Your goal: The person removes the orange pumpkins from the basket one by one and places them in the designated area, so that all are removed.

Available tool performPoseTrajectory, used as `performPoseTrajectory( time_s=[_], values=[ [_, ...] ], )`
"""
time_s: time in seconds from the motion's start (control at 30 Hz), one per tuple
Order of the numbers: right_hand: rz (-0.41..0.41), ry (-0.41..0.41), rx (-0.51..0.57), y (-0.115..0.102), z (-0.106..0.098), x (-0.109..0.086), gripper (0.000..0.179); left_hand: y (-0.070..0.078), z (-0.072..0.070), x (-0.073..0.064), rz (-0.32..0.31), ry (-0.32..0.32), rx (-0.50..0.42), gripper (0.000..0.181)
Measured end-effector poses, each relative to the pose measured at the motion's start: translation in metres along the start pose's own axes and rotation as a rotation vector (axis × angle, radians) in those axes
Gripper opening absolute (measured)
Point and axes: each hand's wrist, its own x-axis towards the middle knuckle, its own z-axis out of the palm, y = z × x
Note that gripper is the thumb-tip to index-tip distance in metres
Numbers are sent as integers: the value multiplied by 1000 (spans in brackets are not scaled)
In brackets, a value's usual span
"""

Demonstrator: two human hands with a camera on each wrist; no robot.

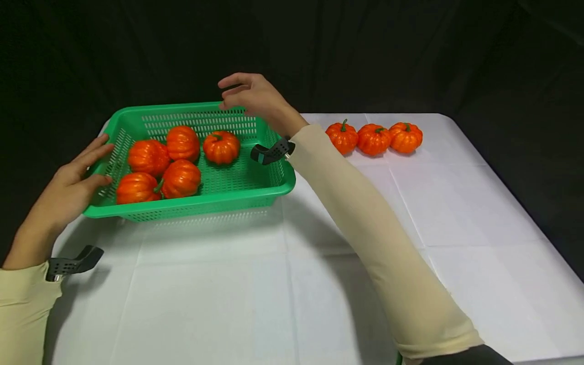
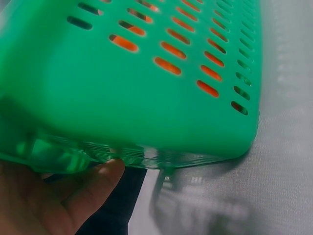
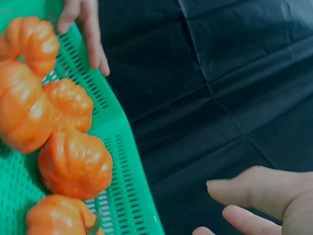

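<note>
Creased wht cloth under grn basket & pumpkins, blk drape behind.

The pumpkins are orange with green stems; the basket is green, tablecloth white, backdrop probably black.

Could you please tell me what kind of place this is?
Probably a staged recording area: dark sheeting stands behind a white-covered table bearing a row of pumpkins, and black wrist-worn devices are visible.
</note>
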Motion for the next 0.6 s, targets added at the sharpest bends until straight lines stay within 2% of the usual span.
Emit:
performPoseTrajectory(
  time_s=[0.2, 0.47, 0.6],
  values=[
    [58, 0, 0, 1, 9, 17, 45, -1, -1, 1, 6, 8, -8, 55],
    [176, -11, -98, 23, 16, 26, 52, 2, 3, 3, 9, -8, -13, 55],
    [167, -24, -127, 27, 16, 27, 50, 4, 3, 4, 2, -4, 0, 55]
  ],
)
